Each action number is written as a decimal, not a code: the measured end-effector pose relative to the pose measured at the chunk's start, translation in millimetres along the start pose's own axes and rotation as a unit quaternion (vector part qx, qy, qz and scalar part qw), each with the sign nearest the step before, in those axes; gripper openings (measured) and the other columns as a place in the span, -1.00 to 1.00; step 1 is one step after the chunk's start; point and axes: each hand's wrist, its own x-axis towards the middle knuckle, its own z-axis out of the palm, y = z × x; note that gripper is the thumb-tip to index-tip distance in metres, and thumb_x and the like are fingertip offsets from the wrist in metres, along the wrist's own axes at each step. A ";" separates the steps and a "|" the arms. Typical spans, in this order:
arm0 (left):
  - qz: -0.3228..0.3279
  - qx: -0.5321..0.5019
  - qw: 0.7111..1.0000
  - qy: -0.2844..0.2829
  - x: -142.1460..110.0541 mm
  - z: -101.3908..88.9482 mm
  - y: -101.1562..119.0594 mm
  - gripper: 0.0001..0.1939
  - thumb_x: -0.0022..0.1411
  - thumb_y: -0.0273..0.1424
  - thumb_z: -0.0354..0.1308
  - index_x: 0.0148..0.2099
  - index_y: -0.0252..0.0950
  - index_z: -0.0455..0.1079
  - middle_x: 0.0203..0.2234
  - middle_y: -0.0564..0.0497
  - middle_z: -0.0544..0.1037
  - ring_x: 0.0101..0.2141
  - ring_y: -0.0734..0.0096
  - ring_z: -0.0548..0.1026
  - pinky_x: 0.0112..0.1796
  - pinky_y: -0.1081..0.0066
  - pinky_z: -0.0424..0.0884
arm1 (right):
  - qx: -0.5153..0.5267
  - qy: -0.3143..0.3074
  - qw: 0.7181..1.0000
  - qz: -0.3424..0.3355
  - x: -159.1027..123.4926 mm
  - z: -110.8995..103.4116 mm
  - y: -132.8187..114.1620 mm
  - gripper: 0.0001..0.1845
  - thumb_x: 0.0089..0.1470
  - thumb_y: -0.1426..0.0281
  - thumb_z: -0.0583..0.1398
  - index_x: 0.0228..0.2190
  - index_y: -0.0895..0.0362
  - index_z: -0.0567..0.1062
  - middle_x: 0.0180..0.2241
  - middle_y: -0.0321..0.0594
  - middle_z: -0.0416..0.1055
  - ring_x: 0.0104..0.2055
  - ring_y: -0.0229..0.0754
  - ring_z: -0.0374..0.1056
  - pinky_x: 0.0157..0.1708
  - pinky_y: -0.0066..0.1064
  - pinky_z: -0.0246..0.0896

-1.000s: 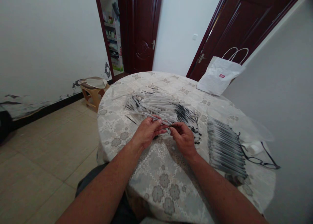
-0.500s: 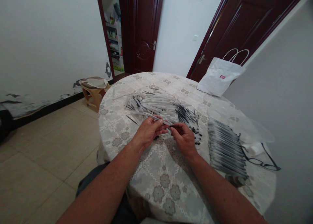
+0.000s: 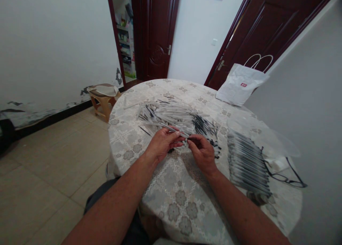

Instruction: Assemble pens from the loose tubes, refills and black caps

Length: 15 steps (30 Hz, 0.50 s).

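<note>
My left hand (image 3: 163, 142) and my right hand (image 3: 202, 151) meet over the middle of a round table (image 3: 176, 191) with a floral cloth. The left hand's fingers are closed on a clear pen barrel (image 3: 178, 132) that slants up to the left. The right hand pinches its near end, fingertips touching the left thumb. Just behind the hands lies a loose heap of clear pen barrels (image 3: 171, 114) and a heap of thin black refills (image 3: 205, 127). A neat row of assembled pens (image 3: 247, 162) lies to the right of my right hand.
Black-framed glasses (image 3: 285, 173) and a clear plastic bag (image 3: 267, 138) lie at the table's right edge by the grey wall. A white paper bag (image 3: 239, 84) stands at the far side. A low wooden stool (image 3: 103, 97) is on the tiled floor to the left.
The hands have stayed together on the pen barrel with only slight finger movement; the view has shifted a little.
</note>
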 end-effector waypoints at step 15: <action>-0.007 0.016 0.999 -0.045 -2.4 1.7 -0.5 -0.71 0.09 -0.42 0.43 -0.19 -0.36 0.42 -0.24 -0.16 0.64 -0.28 0.27 0.65 -0.31 0.37 0.61 | -0.031 -0.058 0.997 0.048 -0.2 -7.0 -5.7 -0.58 0.36 0.12 0.04 -0.39 0.10 0.49 -0.52 -0.29 0.41 -0.48 -0.24 0.32 -0.44 -0.41 0.21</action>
